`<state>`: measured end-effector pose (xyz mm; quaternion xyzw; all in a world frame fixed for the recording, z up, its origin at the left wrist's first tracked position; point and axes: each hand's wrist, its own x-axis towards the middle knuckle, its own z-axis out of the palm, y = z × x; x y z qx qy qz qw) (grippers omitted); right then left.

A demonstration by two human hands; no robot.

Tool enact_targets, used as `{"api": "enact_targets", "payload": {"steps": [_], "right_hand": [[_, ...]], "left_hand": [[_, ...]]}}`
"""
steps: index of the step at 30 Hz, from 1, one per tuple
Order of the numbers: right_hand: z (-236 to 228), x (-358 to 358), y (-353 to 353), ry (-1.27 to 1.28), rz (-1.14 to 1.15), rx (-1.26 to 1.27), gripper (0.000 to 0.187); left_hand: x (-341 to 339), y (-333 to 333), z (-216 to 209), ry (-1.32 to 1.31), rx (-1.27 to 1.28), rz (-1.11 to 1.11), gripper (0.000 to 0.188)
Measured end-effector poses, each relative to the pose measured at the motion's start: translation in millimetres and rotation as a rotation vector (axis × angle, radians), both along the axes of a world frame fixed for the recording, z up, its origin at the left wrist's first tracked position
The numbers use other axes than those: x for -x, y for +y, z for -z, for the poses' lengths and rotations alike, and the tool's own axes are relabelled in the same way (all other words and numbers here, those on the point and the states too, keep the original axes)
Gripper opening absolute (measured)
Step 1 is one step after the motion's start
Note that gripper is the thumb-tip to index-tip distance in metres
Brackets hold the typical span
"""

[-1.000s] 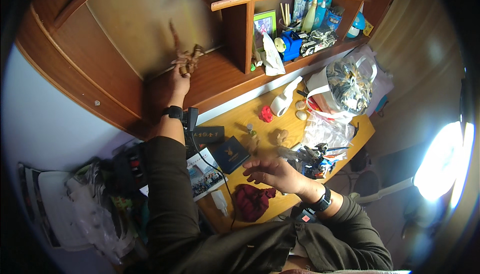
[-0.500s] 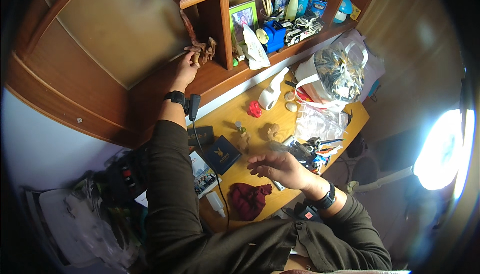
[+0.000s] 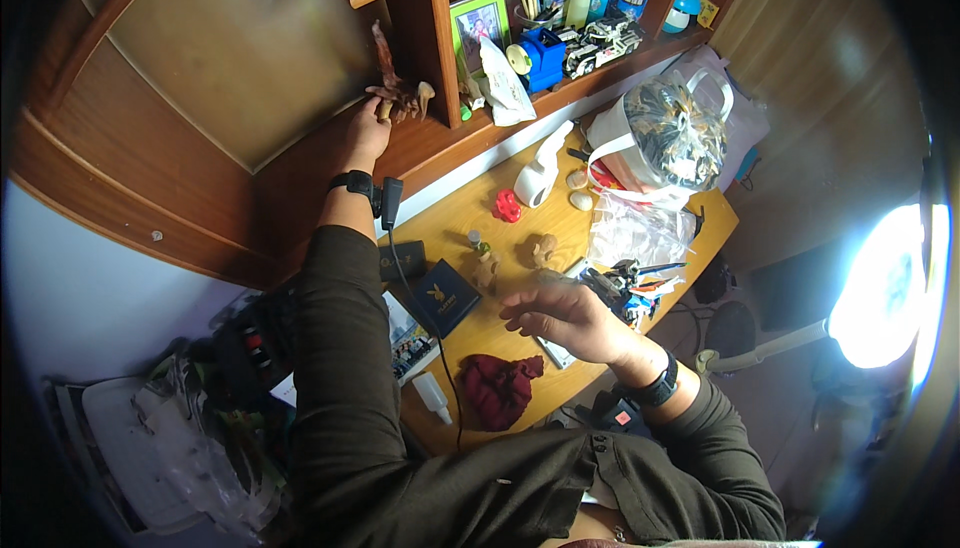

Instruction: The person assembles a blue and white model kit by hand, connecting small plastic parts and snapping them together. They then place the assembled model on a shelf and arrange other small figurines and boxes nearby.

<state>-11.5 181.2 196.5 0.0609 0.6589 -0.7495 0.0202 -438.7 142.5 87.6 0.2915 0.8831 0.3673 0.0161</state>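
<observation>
My left hand (image 3: 370, 135) reaches up to the shelf, its fingers closed round the low tan part of a brown carved, root-like figurine (image 3: 392, 91). The figurine stands on the shelf board with a tall reddish spike and a small mushroom-shaped piece at its right. Some of the fingers are hidden behind it. My right hand (image 3: 565, 320) hovers over the desk, holding nothing, with its fingers loosely bent and apart. Near it are a small brown carved piece (image 3: 541, 250), another brown carving (image 3: 486, 270) and a pile of coloured model parts (image 3: 630, 288).
On the wooden desk (image 3: 460, 233) lie a dark blue box (image 3: 443, 298), a maroon cloth (image 3: 500, 390), a white bottle (image 3: 433, 398) and a red object (image 3: 507, 206). A filled white bag (image 3: 625, 148) stands behind. A cable (image 3: 425, 313) hangs from my left wrist. A bright lamp (image 3: 882, 288) glows at right.
The figurine has shifted slightly right along the shelf, its spike nearer the upright post, with my left hand still on it. My right hand has drifted slightly right. The whole view has tilted a little.
</observation>
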Motion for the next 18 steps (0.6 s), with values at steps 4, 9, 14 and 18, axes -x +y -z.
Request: {"api": "enact_targets", "payload": {"steps": [4, 9, 14, 18], "right_hand": [[0.2, -1.0, 0.3, -0.001, -0.009, 0.006, 0.029], [1.1, -3.2, -1.2, -0.005, 0.003, 0.032, 0.029], [2.8, -4.6, 0.6, -0.006, 0.004, 0.033, 0.029], [4.7, -5.0, 1.1, -0.009, 0.008, 0.026, 0.029]], "left_hand": [[-0.6, 2.2, 1.0, 0.029, 0.012, -0.030, 0.039], [-5.0, -0.6, -0.7, 0.156, 0.133, -0.006, 0.030], [-10.8, -2.6, 4.3, 0.100, 0.029, -0.025, 0.027], [-10.1, -0.9, 3.6, 0.080, 0.029, -0.062, 0.025]]}}
